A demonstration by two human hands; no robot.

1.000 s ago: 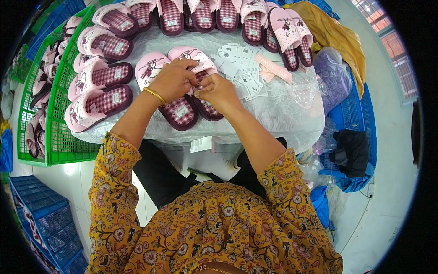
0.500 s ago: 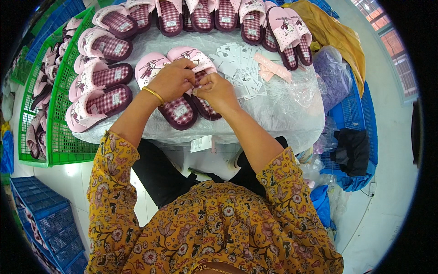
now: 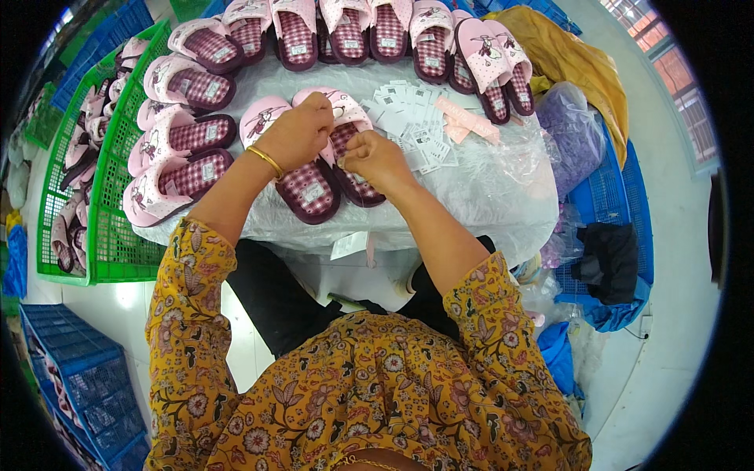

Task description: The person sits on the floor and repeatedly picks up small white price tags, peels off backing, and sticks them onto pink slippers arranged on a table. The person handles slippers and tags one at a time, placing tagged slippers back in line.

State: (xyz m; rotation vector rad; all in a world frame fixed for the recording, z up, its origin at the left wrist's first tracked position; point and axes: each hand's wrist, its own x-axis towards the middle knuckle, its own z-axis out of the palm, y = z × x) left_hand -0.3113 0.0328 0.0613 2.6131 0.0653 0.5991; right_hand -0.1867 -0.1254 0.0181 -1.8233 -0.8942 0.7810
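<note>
The fingers of both hands are curled inward over the right slipper (image 3: 343, 140); those of the right hand (image 3: 378, 163) look bunched toward the thumb, those of the left hand (image 3: 295, 135) bend down out of sight, and I cannot tell whether either has closed on anything small. A strip of checked insole shows between the two hands, the left's knuckles over the pink upper, the right's tips just beside the insole's right edge and nearer the heel. That slipper lies straight under the fingers on the bench (image 3: 483, 188), its long axis running away from the person with a slight slant: toe far and to the left, heel near and to the right. The right hand is the nearer one to its heel, the left to its toe. The left slipper (image 3: 308, 202) lies alongside at much the same slant, partly covered by the left hand and wrist, with a bracelet (image 3: 265, 162) there. Farther out, white tags (image 3: 424, 125) and pink tags (image 3: 467, 119) are spread to the right of the pair, and more slippers (image 3: 294, 35) curve round the left and far edges.
</note>
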